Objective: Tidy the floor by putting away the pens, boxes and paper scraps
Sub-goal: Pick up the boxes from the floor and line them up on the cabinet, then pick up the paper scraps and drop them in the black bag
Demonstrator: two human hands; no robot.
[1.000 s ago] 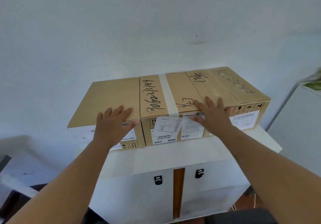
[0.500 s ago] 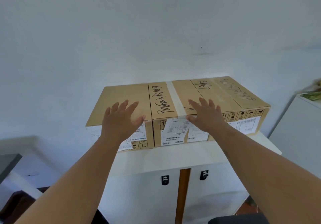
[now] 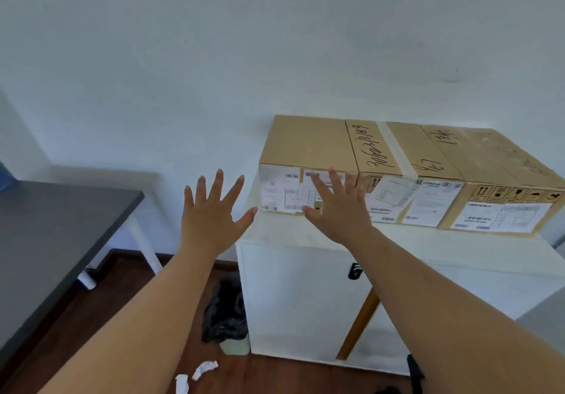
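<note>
Three brown cardboard boxes stand side by side on a white cabinet (image 3: 305, 286): a left box (image 3: 308, 145), a middle taped box (image 3: 397, 155) and a right box (image 3: 495, 164), all with white labels facing me. My left hand (image 3: 214, 213) hovers open in the air left of the boxes, fingers spread, holding nothing. My right hand (image 3: 339, 207) is open in front of the left box's label; whether it touches is unclear. Two white paper scraps (image 3: 204, 369) lie on the dark wood floor (image 3: 91, 317) below.
A dark grey table (image 3: 55, 234) with white legs stands at the left. A small bin with a black bag (image 3: 226, 317) sits on the floor beside the cabinet. The cabinet door hangs ajar, showing an orange edge (image 3: 360, 323). The white wall lies behind.
Both hands have come off the box tops and drawn back toward me. The view has swung left and down, bringing the table, the bin and the floor scraps into sight.
</note>
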